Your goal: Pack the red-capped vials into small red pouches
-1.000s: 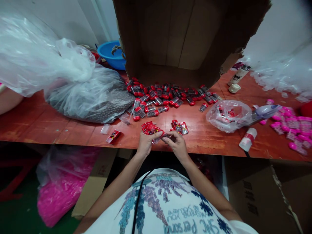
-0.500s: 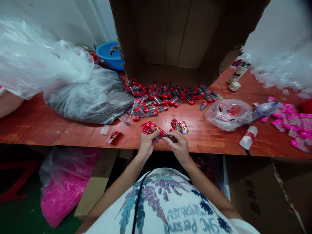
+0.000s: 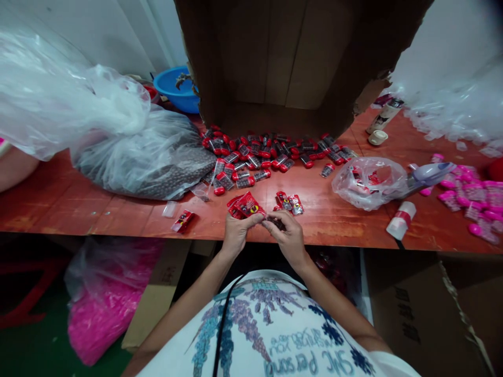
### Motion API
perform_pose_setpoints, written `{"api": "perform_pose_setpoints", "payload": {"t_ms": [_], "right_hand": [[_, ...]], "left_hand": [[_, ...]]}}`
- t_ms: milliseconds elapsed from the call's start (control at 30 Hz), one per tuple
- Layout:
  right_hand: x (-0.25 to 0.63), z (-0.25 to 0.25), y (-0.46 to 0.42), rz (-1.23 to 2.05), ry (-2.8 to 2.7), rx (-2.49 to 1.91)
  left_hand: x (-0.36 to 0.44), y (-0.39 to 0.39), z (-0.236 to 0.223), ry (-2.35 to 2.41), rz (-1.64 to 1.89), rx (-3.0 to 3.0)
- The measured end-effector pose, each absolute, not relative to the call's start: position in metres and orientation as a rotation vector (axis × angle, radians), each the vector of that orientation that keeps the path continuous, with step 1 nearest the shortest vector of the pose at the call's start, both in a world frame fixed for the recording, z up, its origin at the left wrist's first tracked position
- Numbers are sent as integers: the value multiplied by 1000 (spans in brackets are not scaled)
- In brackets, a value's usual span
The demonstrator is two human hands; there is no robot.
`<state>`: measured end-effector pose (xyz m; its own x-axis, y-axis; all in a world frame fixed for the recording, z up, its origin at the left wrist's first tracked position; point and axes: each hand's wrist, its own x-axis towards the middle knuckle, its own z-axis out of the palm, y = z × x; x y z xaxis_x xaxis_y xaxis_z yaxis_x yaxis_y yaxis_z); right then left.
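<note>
My left hand [image 3: 234,233] is closed on a bunch of red printed packets [image 3: 245,206] at the near edge of the red-brown table [image 3: 78,209]. My right hand [image 3: 288,235] is pinched on a small dark capsule [image 3: 276,223] right beside those packets. Two more red packets [image 3: 290,202] lie just beyond my right hand, and a single one [image 3: 183,220] lies to the left. A heap of red-capped dark capsules [image 3: 267,154] spreads across the table in front of an open cardboard box [image 3: 291,68].
A clear bag of dark beads [image 3: 149,157] and a big white plastic bag [image 3: 58,99] fill the left. A blue basin [image 3: 176,89] stands behind. On the right lie a small clear bag [image 3: 369,180], a tape roll [image 3: 377,137] and pink capsules [image 3: 471,201]. A pink-filled bag [image 3: 98,309] sits under the table.
The red packets in my left hand have tilted up so a printed face shows. Both hands stay at the table edge, close together.
</note>
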<state>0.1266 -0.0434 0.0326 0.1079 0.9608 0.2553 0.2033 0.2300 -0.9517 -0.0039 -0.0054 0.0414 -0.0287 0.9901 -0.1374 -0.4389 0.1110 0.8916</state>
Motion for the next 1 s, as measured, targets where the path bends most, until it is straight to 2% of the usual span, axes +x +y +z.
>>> {"api": "perform_pose_setpoints", "payload": {"t_ms": [267,500,700,1000], "right_hand": [[117,10,-47,900,-1117,-1269],[123,11,-41,1174,-997,-1181],[127,5,-39,1075,-1349,-1160],[133,1,-35,1025,-1411,-1168]], "left_hand": [[1,-10,41,1008,1249,620],[-13,-3,39,937,1086,671],[-13,-2,36,1036,1119,639],[-13,-5,24,982,1015,593]]}}
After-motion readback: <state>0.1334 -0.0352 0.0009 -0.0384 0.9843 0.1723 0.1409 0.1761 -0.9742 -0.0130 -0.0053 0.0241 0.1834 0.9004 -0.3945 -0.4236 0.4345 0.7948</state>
